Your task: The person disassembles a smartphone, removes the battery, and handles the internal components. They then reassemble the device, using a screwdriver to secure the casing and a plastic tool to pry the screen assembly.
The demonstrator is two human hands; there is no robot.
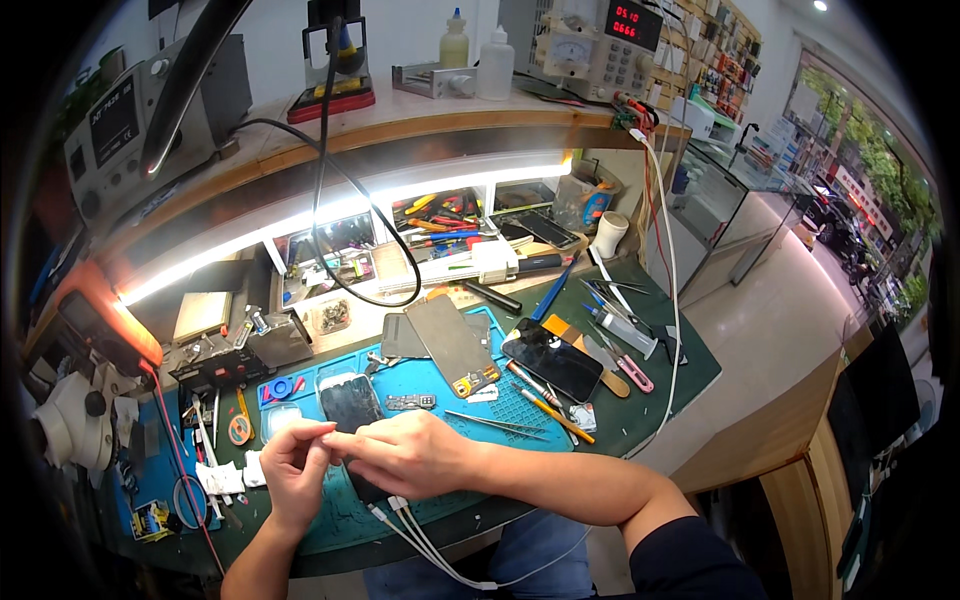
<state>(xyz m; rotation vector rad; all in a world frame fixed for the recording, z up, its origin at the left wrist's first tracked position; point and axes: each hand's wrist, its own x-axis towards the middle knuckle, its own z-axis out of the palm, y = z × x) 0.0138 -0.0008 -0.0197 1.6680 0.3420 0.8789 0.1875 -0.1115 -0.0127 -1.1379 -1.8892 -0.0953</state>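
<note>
My left hand [292, 475] and my right hand [418, 455] meet over the near edge of the blue mat [480, 470]. The fingertips of both are pinched together; what lies between them, if anything, is too small to make out. Partly hidden under my right hand is a dark phone [366, 488], and white cables [408, 522] run by its lower end. Just beyond the hands sits a dark phone-shaped piece [350, 398] with a pale rim. To its right are a small metal part [410, 402] and a pair of tweezers [495, 425].
Grey phone panels [445, 335] and a black phone [553, 360] lie farther back. Around the right side are screwdrivers [550, 415], a syringe [630, 332] and a pink-handled knife [632, 372]. A black cable [365, 175] hangs in a loop. At left stand a microscope [75, 425] and orange-handled pliers [240, 428].
</note>
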